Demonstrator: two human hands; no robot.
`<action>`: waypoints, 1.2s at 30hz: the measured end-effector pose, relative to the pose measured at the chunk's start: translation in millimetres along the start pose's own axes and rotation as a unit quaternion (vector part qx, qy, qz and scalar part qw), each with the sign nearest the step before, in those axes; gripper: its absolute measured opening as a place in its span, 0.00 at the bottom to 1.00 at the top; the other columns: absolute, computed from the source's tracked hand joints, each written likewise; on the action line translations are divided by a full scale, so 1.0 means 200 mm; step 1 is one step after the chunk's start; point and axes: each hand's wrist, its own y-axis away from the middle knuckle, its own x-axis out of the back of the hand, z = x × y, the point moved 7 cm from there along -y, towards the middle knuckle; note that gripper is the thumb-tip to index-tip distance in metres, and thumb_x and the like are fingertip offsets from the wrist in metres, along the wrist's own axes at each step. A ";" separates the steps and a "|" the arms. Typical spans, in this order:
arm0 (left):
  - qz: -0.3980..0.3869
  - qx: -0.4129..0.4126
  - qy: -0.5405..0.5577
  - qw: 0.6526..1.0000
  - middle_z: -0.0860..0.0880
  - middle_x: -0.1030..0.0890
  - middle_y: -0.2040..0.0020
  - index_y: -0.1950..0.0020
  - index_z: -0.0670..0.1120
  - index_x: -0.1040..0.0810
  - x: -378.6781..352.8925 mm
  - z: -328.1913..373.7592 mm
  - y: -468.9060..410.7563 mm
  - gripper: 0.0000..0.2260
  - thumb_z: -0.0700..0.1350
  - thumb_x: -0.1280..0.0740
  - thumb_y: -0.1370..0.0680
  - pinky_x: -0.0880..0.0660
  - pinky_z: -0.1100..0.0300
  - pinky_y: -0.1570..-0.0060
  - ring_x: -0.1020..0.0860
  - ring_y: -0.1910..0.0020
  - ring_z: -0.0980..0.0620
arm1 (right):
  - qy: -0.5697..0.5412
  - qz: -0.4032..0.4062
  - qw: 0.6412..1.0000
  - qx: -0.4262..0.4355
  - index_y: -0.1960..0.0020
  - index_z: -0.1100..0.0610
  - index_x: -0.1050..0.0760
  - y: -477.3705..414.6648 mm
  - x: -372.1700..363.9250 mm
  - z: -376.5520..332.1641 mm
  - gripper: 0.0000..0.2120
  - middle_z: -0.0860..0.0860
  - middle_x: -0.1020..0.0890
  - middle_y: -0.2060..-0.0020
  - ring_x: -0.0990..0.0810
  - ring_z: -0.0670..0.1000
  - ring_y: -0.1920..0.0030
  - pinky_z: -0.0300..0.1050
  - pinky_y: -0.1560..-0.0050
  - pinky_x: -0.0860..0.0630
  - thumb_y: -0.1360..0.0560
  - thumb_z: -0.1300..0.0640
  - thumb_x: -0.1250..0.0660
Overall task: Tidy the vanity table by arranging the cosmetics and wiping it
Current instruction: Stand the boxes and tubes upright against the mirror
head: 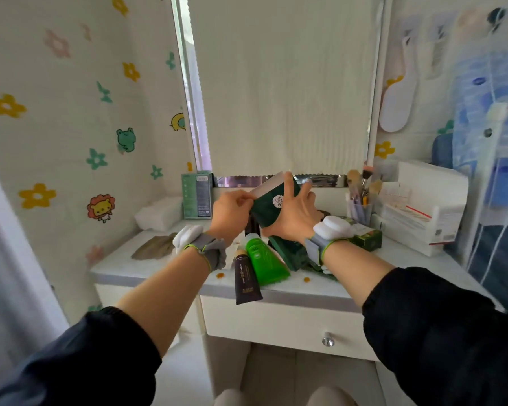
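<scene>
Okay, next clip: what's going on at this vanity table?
A person holds a dark green packet above the vanity table with both hands: the left hand pinches its left edge, the right hand grips its right side. Below, a bright green tube and a dark brown tube lie at the front, the brown one overhanging the edge. A brownish cloth lies at the left.

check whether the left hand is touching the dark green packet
Touching. The head view shows the left hand pinching the left edge of the dark green packet, while the right hand holds its other side.
</scene>
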 end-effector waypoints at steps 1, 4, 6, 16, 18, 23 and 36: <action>0.006 0.012 0.008 1.000 0.49 0.19 0.58 0.51 0.49 0.17 0.01 -0.03 0.01 0.09 0.40 0.36 0.23 0.24 0.59 0.55 0.23 0.60 0.51 | 0.007 -0.002 1.000 0.001 0.23 0.52 0.63 0.01 -0.01 -0.01 0.66 0.63 0.48 0.31 0.39 0.64 0.33 0.60 0.45 0.27 0.44 0.41 0.21; 0.008 0.041 0.047 0.998 0.50 0.21 0.62 0.50 0.47 0.18 0.04 -0.11 0.05 0.08 0.40 0.36 0.22 0.28 0.60 0.58 0.25 0.62 0.53 | 0.023 -0.004 1.000 0.005 0.23 0.51 0.65 0.03 -0.05 -0.03 0.67 0.61 0.46 0.31 0.39 0.63 0.34 0.63 0.46 0.27 0.45 0.39 0.21; 0.003 0.059 0.068 0.996 0.50 0.21 0.63 0.50 0.46 0.19 0.04 -0.16 0.06 0.08 0.38 0.37 0.23 0.27 0.60 0.61 0.24 0.62 0.52 | 0.035 -0.003 0.999 0.010 0.23 0.50 0.66 0.04 -0.07 -0.04 0.68 0.59 0.45 0.33 0.39 0.63 0.35 0.65 0.46 0.27 0.45 0.39 0.21; 0.048 0.148 0.108 0.982 0.47 0.22 0.64 0.50 0.41 0.22 0.15 -0.37 0.02 0.10 0.34 0.43 0.23 0.30 0.60 0.66 0.26 0.64 0.50 | 0.087 0.011 0.995 0.038 0.23 0.52 0.65 0.00 -0.12 -0.10 0.67 0.61 0.44 0.33 0.38 0.63 0.35 0.66 0.42 0.30 0.44 0.38 0.22; 0.029 0.158 0.030 0.987 0.45 0.19 0.59 0.51 0.43 0.21 0.16 -0.46 -0.01 0.09 0.36 0.41 0.23 0.26 0.56 0.61 0.24 0.59 0.46 | 0.099 0.010 0.994 0.044 0.23 0.52 0.65 -0.03 -0.13 -0.11 0.66 0.61 0.44 0.33 0.37 0.63 0.35 0.66 0.42 0.29 0.44 0.39 0.22; -0.171 0.106 -0.294 0.934 0.46 0.23 0.37 0.36 0.46 0.24 0.11 -0.61 -0.04 0.16 0.40 0.34 0.24 0.27 0.56 0.41 0.25 0.39 0.45 | 0.119 -0.021 0.991 0.049 0.23 0.52 0.64 -0.09 -0.20 -0.14 0.65 0.61 0.43 0.33 0.37 0.62 0.36 0.62 0.44 0.28 0.42 0.40 0.22; -0.378 0.048 -0.448 0.809 0.45 0.32 0.29 0.25 0.49 0.36 0.05 -0.70 -0.07 0.35 0.44 0.25 0.29 0.35 0.56 0.34 0.31 0.31 0.44 | 0.113 -0.041 0.991 0.056 0.23 0.52 0.64 -0.19 -0.27 -0.14 0.65 0.61 0.42 0.35 0.37 0.63 0.36 0.62 0.46 0.28 0.43 0.39 0.23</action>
